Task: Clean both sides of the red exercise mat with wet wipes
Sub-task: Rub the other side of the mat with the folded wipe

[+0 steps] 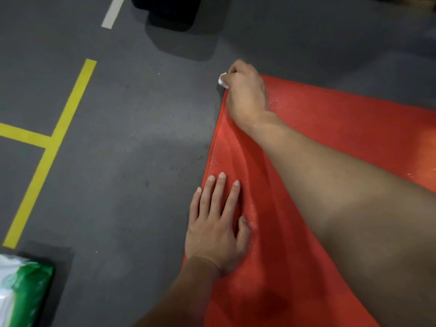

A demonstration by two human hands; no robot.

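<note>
Mat: red exercise mat [342, 128] is lying flat on the grey floor [122, 161], running off the right and bottom of view; faint wet sheen is showing near its far corner.
Right hand: right hand [245, 90] is reaching to that far corner, fingers curled round a bunched wet wipe [223, 80] — likely working the edge.
Left hand: left hand [218, 225] is pressing flat, fingers straight, on the near left edge, apparently pinning the mat against sliding.
Supplies: wipe packet [21, 291] is sitting on the floor, well left of the mat, within reach.
</note>
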